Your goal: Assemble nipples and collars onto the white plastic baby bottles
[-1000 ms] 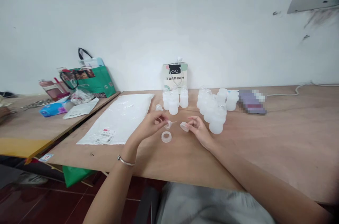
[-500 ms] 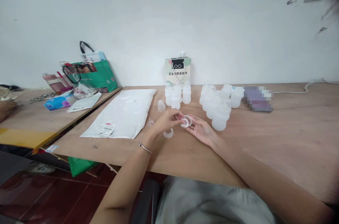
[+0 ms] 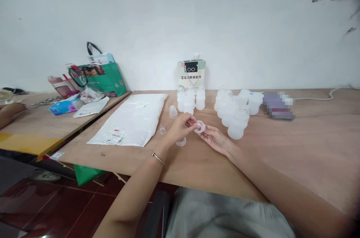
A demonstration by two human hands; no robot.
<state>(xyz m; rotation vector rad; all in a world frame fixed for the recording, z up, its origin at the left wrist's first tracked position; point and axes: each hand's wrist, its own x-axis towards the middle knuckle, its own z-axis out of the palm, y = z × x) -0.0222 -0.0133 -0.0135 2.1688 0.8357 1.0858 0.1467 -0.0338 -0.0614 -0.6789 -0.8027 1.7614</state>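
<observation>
Between my hands is a clear plastic bottle collar ring (image 3: 200, 127), raised above the table. My left hand (image 3: 182, 126) pinches its left side, thumb and fingertips at the opening. My right hand (image 3: 215, 139) grips the ring's right edge with its fingers, palm turned up. Whether a nipple sits inside the ring I cannot tell. Beside my left wrist lies a second clear ring (image 3: 181, 142), partly hidden by my hand. A small clear bottle nipple (image 3: 162, 130) and a clear dome cap (image 3: 172, 112) stand left of my left hand.
Frosted baby bottles stand in a right group (image 3: 235, 129) and a back group (image 3: 200, 99). Behind is a paper bag (image 3: 191, 71). A white plastic mailer (image 3: 132, 118) lies left. A pixelated purple object (image 3: 277, 107) lies right. Another person's hand (image 3: 12, 112) rests on the neighbouring table.
The ring has turned a little in my hands, its opening now facing me more. The view has shifted slightly. At far left, the other person's hand has come further into view.
</observation>
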